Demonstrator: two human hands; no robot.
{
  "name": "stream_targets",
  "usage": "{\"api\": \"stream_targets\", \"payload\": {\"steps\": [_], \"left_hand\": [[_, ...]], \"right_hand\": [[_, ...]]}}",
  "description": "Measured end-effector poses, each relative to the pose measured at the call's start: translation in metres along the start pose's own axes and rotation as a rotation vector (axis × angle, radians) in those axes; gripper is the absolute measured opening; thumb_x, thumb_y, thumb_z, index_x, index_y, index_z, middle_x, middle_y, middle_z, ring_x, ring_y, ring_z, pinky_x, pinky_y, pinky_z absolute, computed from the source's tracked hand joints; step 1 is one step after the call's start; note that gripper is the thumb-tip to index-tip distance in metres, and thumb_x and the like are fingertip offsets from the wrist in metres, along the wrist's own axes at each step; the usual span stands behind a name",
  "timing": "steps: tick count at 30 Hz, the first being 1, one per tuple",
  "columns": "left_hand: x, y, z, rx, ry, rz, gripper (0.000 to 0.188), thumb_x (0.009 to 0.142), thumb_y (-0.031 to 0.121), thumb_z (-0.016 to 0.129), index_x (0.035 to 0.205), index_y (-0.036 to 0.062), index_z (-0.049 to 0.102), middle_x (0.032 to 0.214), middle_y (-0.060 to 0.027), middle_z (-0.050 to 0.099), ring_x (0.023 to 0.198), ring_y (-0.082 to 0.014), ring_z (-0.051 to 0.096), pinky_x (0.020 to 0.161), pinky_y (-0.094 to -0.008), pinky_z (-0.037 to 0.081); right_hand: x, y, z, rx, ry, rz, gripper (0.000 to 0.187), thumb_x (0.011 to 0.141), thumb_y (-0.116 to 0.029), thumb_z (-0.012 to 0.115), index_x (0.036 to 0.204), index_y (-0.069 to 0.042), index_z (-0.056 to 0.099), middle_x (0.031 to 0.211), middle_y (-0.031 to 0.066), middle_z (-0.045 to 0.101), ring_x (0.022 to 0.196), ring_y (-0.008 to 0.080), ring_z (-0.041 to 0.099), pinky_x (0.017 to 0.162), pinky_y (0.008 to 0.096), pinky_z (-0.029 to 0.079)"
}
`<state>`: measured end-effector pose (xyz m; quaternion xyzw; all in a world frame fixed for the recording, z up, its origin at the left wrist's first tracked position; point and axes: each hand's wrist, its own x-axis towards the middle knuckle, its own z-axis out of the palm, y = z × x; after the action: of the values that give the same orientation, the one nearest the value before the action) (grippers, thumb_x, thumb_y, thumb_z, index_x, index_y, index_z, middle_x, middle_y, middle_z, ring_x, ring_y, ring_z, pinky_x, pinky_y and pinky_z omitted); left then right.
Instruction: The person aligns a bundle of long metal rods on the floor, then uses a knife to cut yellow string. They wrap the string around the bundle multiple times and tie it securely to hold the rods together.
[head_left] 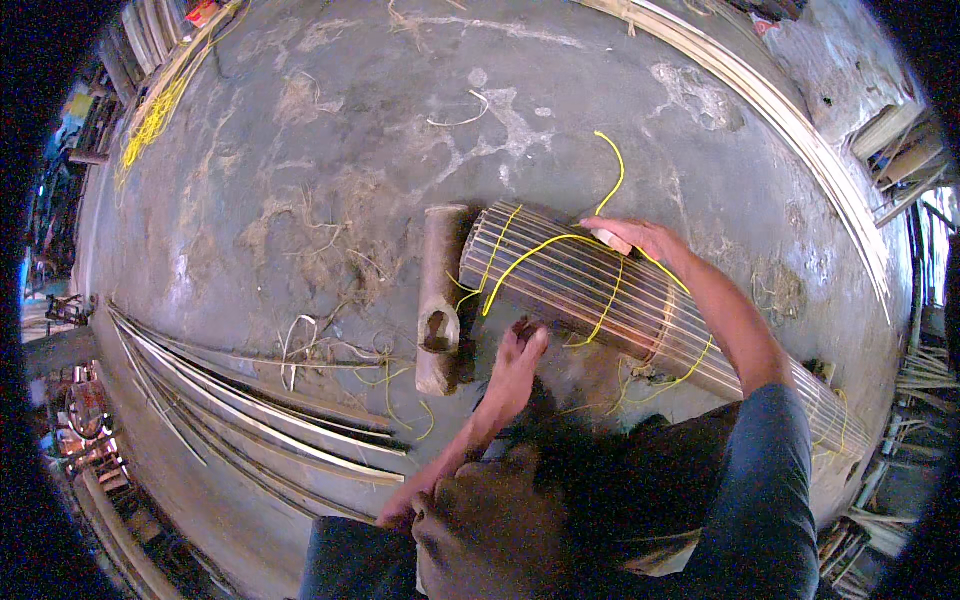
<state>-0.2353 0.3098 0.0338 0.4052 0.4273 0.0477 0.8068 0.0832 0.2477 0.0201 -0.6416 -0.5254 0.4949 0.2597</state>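
A long tube of thin pale strips (570, 265) lies slanting from the middle to the lower right. Yellow cord (521, 259) loops over it in bands, with loose lengths curling off. On its far side rests my right hand (635, 238), fingers bent together around the yellow cord; one cord end sticks up past the fingertips. My left hand (520, 358) is low beside the tube's near side, fingers curled in. Whatever it may hold is too dark to make out. A brown bamboo segment (437, 270) with a cut hole lies just left of the tube's end.
Long split strips (270, 385) fan across the floor at left. More pale strips (780, 100) curve along the far right. A yellow cord bundle (150, 125) hangs over poles at the far left. Fibre scraps (325, 235) litter the stained grey floor.
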Motion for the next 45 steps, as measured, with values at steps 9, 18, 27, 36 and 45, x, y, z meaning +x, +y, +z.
{"api": "stream_targets", "payload": {"steps": [9, 18, 27, 36, 45], "left_hand": [[0.035, 0.0, 0.047, -0.56, 0.09, -0.132, 0.069, 0.086, 0.035, 0.07, 0.132, -0.0023, 0.035, 0.13, -0.0153, 0.049, 0.122, -0.0258, 0.046, 0.104, -0.0381, 0.037], [-0.109, 0.043, -0.045, -0.037, -0.354, -0.179, 0.073, 0.076, 0.05, 0.07, 0.123, -0.0013, 0.048, 0.101, -0.0068, 0.05, 0.088, -0.0162, 0.047, 0.076, -0.0305, 0.039], [-0.127, 0.018, -0.068, 0.239, -0.331, -0.251, 0.057, 0.09, 0.031, 0.063, 0.135, 0.0017, 0.046, 0.135, -0.016, 0.048, 0.13, -0.0249, 0.041, 0.11, -0.0372, 0.027], [-0.073, -0.011, -0.116, 1.272, 0.605, 0.411, 0.09, 0.077, 0.032, 0.074, 0.145, -0.0013, 0.025, 0.136, -0.027, 0.044, 0.125, -0.0401, 0.043, 0.104, -0.0456, 0.035], [-0.008, -0.008, -0.084, 0.72, 0.308, 0.414, 0.085, 0.083, 0.018, 0.067, 0.147, -0.0033, 0.016, 0.125, -0.0244, 0.05, 0.111, -0.0387, 0.051, 0.095, -0.0437, 0.041]], "right_hand": [[0.016, -0.006, 0.005, 0.454, 0.042, 0.504, 0.047, 0.09, -0.051, 0.054, 0.108, -0.009, 0.066, 0.095, 0.0057, 0.069, 0.081, 0.0163, 0.065, 0.074, 0.0317, 0.052], [-0.047, -0.062, -0.001, 0.564, -0.04, 0.654, 0.05, 0.085, -0.044, 0.064, 0.121, -0.009, 0.06, 0.114, 0.009, 0.063, 0.105, 0.0213, 0.059, 0.093, 0.0332, 0.045], [-0.06, -0.057, 0.065, 0.92, -0.289, 0.302, 0.053, 0.095, -0.026, 0.055, 0.143, -0.011, 0.038, 0.141, 0.0079, 0.044, 0.127, 0.0197, 0.044, 0.106, 0.0327, 0.034], [-0.038, -0.042, 0.059, 0.774, -0.243, 0.557, 0.046, 0.095, -0.037, 0.049, 0.133, -0.011, 0.05, 0.12, 0.005, 0.06, 0.107, 0.0155, 0.057, 0.094, 0.0307, 0.045], [-0.024, -0.054, 0.042, 0.787, -0.124, 0.68, 0.05, 0.092, -0.044, 0.052, 0.128, -0.01, 0.056, 0.115, 0.0057, 0.064, 0.096, 0.0149, 0.063, 0.082, 0.0301, 0.052]]}}
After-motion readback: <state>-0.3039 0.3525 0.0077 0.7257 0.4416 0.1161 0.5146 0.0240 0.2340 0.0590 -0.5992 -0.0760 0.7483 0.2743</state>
